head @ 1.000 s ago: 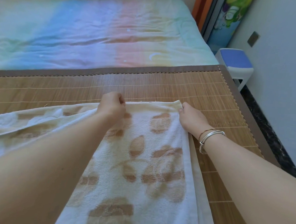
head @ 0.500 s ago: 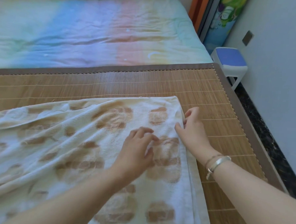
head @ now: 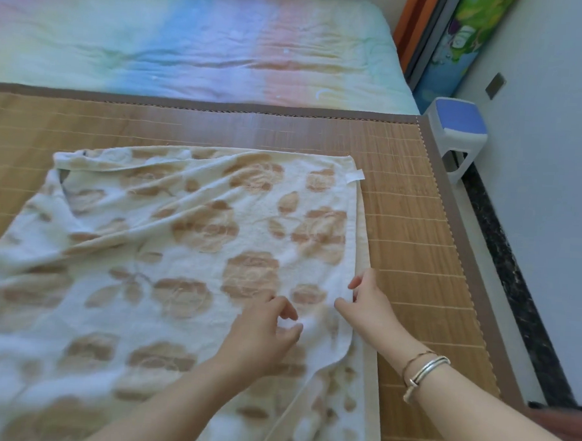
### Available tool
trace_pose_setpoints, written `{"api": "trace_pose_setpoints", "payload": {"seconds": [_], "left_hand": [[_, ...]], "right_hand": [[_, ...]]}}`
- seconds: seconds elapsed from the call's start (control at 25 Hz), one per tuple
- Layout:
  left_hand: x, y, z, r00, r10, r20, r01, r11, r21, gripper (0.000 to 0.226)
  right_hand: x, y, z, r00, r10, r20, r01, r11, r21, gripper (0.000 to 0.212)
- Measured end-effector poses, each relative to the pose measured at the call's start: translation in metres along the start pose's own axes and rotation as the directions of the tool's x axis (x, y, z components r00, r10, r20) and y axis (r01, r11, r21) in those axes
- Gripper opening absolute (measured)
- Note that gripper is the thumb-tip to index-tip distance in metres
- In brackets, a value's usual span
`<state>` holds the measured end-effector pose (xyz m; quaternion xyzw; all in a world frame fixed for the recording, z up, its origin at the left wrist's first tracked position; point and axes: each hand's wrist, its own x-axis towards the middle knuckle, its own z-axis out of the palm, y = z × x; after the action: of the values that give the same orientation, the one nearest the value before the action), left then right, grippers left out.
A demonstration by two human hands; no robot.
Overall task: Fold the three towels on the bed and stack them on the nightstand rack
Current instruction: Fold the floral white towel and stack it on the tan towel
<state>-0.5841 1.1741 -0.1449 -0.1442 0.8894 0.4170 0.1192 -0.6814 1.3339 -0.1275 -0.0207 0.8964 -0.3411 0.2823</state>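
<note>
Both hands work low centre on the towel (head: 180,248): right hand (head: 367,308) pinches its right edge, left hand (head: 263,330) rests on it with loosely curled fingers, gripping nothing

arms: bare, no sleeves | right wrist: silver bangle (head: 427,374), thin cord bracelet (head: 414,358)

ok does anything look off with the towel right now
Yes: the towel is not lying flat. Its far left corner is bunched and creased, and near the right hand the top layer's edge sits askew, exposing the layer below. The left hand rests on it.
</note>
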Motion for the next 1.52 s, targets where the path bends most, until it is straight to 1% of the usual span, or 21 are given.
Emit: {"api": "trace_pose_setpoints", "payload": {"seconds": [0.12,0.2,0.28,0.32,0.4,0.44,0.52,0.6,0.68,0.8,0.88,0.92,1.0,1.08,1.16,1.24,1.32,1.4,1.44,1.48,1.52], "left_hand": [[-0.05,-0.004,0.008,0.999,-0.035,0.023,0.035,0.999,-0.008,0.021],[-0.083,-0.007,0.012,0.993,-0.085,0.083,0.087,0.996,-0.024,0.029],[-0.112,-0.014,0.016,0.98,-0.124,0.154,0.124,0.992,0.009,0.035],[-0.125,-0.02,0.018,0.979,-0.124,0.161,0.115,0.991,0.064,0.036],[-0.144,-0.033,0.02,0.993,-0.044,0.105,0.013,0.96,0.279,0.035],[-0.151,-0.041,0.019,0.996,0.0,0.087,-0.032,0.932,0.36,0.041],[-0.16,-0.051,0.018,0.993,0.054,0.11,-0.093,0.913,0.398,0.06],[-0.17,-0.059,0.02,0.985,0.106,0.135,-0.148,0.924,0.354,0.07],[-0.184,-0.066,0.026,0.978,0.179,0.104,-0.204,0.917,0.344,0.067],[-0.197,-0.077,0.034,0.973,0.225,0.055,-0.226,0.869,0.441,0.043],[-0.2,-0.08,0.038,0.976,0.218,-0.006,-0.188,0.853,0.488,0.032],[-0.2,-0.078,0.04,0.975,0.217,-0.034,-0.174,0.857,0.485,0.031],[-0.202,-0.068,0.048,0.974,0.219,-0.056,-0.172,0.88,0.442,0.032],[-0.208,-0.057,0.06,0.968,0.238,-0.075,-0.189,0.896,0.403,0.033],[-0.214,-0.048,0.071,0.958,0.275,-0.076,-0.219,0.879,0.423,0.036],[-0.219,-0.047,0.08,0.952,0.303,-0.035,-0.245,0.828,0.505,0.044],[-0.221,-0.05,0.084,0.952,0.306,0.008,-0.257,0.784,0.566,0.053],[-0.221,-0.054,0.085,0.956,0.29,0.049,-0.259,0.753,0.605,0.054],[-0.221,-0.056,0.085,0.955,0.29,0.059,-0.262,0.735,0.625,0.053],[-0.221,-0.058,0.085,0.955,0.29,0.059,-0.258,0.72,0.644,0.05],[-0.221,-0.058,0.085,0.958,0.285,0.047,-0.244,0.713,0.657,0.047]], "right_hand": [[-0.04,0.004,0.018,0.995,0.089,0.053,-0.092,0.993,0.068,0.032],[-0.063,0.012,0.033,0.986,0.161,0.052,-0.166,0.979,0.119,0.039],[-0.086,0.021,0.046,0.971,0.237,0.031,-0.239,0.955,0.177,0.048],[-0.096,0.025,0.054,0.958,0.283,0.04,-0.285,0.934,0.215,0.055],[-0.116,0.031,0.067,0.931,0.356,0.081,-0.363,0.88,0.306,0.069],[-0.126,0.033,0.073,0.92,0.38,0.097,-0.39,0.862,0.322,0.07],[-0.139,0.037,0.086,0.915,0.39,0.105,-0.403,0.877,0.259,0.064],[-0.151,0.042,0.098,0.917,0.386,0.105,-0.399,0.893,0.207,0.047],[-0.166,0.048,0.107,0.908,0.396,0.135,-0.417,0.881,0.224,0.03],[-0.185,0.057,0.112,0.875,0.419,0.242,-0.475,0.838,0.269,0.023],[-0.195,0.065,0.112,0.895,0.392,0.213,-0.443,0.836,0.324,0.023],[-0.198,0.07,0.11,0.913,0.377,0.158,-0.409,0.824,0.394,0.023],[-0.206,0.081,0.105,0.937,0.348,0.039,-0.309,0.769,0.56,0.013],[-0.215,0.094,0.1,0.942,0.324,-0.082,-0.209,0.763,0.612,0.005],[-0.221,0.109,0.097,0.928,0.335,-0.165,-0.203,0.824,0.529,0.009],[-0.225,0.12,0.097,0.92,0.33,-0.211,-0.214,0.874,0.435,0.015],[-0.225,0.128,0.1,0.935,0.311,-0.17,-0.225,0.891,0.394,0.018],[-0.227,0.132,0.102,0.959,0.278,-0.059,-0.238,0.899,0.367,0.02],[-0.229,0.133,0.103,0.97,0.24,-0.04,-0.213,0.916,0.34,0.021],[-0.229,0.133,0.104,0.977,0.196,-0.08,-0.16,0.932,0.327,0.019],[-0.23,0.133,0.103,0.974,0.152,-0.168,-0.092,0.942,0.322,0.017]]}}
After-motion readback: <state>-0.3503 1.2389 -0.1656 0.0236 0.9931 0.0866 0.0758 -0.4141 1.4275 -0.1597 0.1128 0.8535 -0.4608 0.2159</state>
